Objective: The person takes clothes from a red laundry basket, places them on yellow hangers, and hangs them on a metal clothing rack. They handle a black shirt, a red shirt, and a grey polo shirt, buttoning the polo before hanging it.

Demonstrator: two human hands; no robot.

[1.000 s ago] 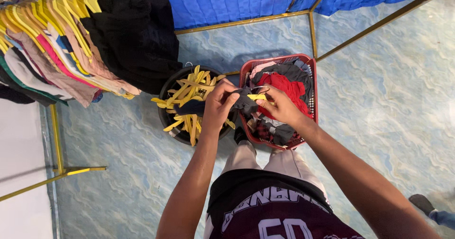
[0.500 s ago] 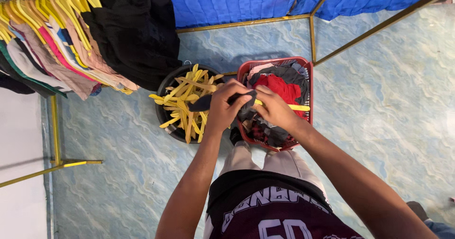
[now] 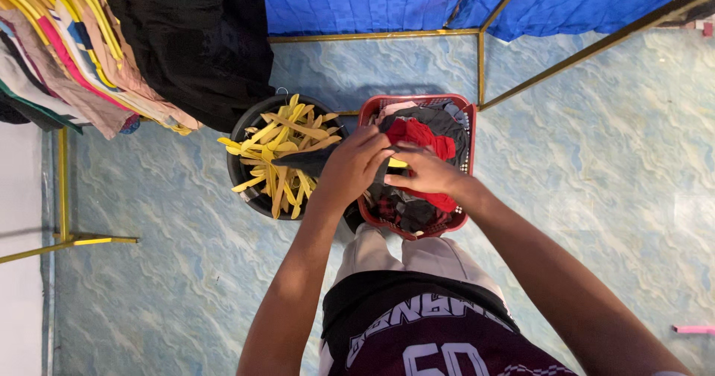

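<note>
A dark garment [image 3: 316, 160] is gripped by both hands, left hand [image 3: 351, 169] and right hand [image 3: 426, 173], over the red basket [image 3: 417, 231] of clothes; a yellow hanger [image 3: 398, 163] peeks between them (mostly hidden); left of the hands, a black bucket [image 3: 246, 190] of yellow hangers [image 3: 287, 141]; beyond, hung clothes [image 3: 112, 48].

Blue marbled floor [image 3: 186, 272], blue tarp wall [image 3: 372, 0]

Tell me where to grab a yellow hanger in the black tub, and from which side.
Take a yellow hanger by a bare arm on top of the pile, coming from above. The hangers lie loosely crossed in the black tub, its wall blocking side approaches. Those near the left hand sit under a dark garment.
</note>
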